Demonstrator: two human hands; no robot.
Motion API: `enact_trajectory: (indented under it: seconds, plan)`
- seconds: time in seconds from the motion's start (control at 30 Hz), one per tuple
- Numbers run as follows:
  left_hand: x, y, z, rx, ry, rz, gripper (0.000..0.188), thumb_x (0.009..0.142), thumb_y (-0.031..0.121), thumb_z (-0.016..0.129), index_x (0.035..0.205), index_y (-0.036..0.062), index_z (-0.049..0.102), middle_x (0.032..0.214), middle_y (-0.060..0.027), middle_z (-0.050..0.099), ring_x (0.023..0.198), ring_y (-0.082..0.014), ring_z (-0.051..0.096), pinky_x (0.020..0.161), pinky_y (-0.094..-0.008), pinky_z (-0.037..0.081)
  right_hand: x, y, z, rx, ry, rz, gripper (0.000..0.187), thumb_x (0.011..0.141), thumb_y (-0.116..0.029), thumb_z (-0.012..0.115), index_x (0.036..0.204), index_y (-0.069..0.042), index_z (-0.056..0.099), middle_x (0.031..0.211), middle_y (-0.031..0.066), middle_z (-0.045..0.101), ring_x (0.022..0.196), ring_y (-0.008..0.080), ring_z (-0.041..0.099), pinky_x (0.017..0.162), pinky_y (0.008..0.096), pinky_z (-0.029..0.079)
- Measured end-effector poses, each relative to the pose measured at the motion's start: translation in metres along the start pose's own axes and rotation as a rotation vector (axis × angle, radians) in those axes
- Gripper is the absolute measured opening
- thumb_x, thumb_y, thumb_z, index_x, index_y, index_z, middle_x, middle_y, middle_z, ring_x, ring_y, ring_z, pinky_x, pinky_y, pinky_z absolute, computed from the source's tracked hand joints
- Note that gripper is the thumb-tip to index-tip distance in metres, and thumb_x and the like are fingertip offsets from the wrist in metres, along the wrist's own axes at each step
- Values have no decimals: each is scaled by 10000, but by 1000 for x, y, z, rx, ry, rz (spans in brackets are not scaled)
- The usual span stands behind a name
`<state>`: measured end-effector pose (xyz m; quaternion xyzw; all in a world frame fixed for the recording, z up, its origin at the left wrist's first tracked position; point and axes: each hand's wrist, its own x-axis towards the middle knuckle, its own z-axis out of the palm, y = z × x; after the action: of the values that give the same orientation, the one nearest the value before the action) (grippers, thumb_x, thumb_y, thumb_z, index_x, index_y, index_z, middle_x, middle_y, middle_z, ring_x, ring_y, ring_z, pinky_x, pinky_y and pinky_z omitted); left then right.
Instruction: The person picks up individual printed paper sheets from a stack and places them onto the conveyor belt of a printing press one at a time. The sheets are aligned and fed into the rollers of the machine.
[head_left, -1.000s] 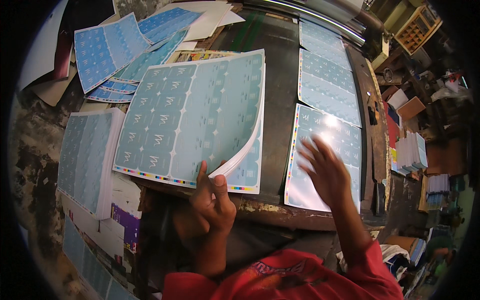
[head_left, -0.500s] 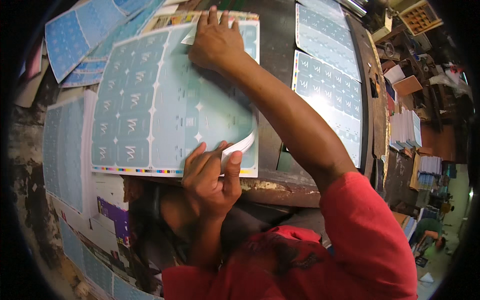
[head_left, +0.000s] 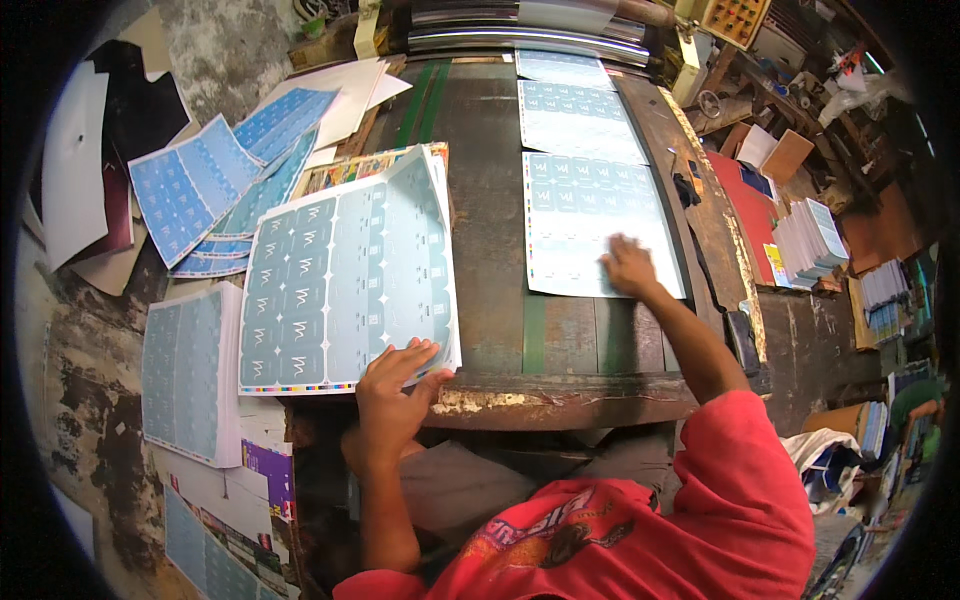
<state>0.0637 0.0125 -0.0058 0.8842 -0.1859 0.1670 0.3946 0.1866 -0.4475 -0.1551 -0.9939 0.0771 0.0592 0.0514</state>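
Observation:
A stack of blue-green printed sheets (head_left: 345, 290) lies at the left of the table, its far right corner curling up. My left hand (head_left: 392, 395) rests at the near right corner of this stack, fingers laid out over the top sheet and thumb apart. To the right, my right hand (head_left: 630, 268) is flat on a glossy printed sheet (head_left: 575, 225), its fingers slightly blurred. That sheet is the nearest in a row running away from me. Another printed sheet (head_left: 575, 110) is just beyond it.
Metal rollers (head_left: 540, 40) cross the table's far end. Loose blue printed sheets (head_left: 190, 185) spread at the far left. A second thick stack of sheets (head_left: 185, 375) stands at the left, lower than the table. Bundles of paper (head_left: 810, 240) sit at the right, and a person bends at the far right edge.
My right hand has left the far edge of the stack and moved right onto the glossy sheet. My left hand has let the bent near corner down. The view has shifted, showing more table.

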Motion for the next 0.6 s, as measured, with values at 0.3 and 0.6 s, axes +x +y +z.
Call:
enact_trajectory:
  seconds: [0.3, 0.6]
  plan:
    - [3, 3, -4, -653, 576, -486, 363, 1000, 273, 567, 896, -52, 692, 975, -156, 685, 898, -207, 621, 868, -332, 476, -117, -46, -41, 1154, -163, -40, 672, 975, -566, 441, 1323, -5, 565, 1262, 229, 615, 1193, 336, 576, 1026, 445, 425]
    - [-18, 71, 24, -172, -266, 256, 249, 888, 356, 682, 854, 112, 724, 923, -53, 744, 1106, -264, 655, 1144, -534, 237, -208, -111, -51, 2090, -637, 7, 420, 968, -339, 572, 1206, 5, 528, 908, 132, 657, 706, 181, 624, 716, 327, 514]
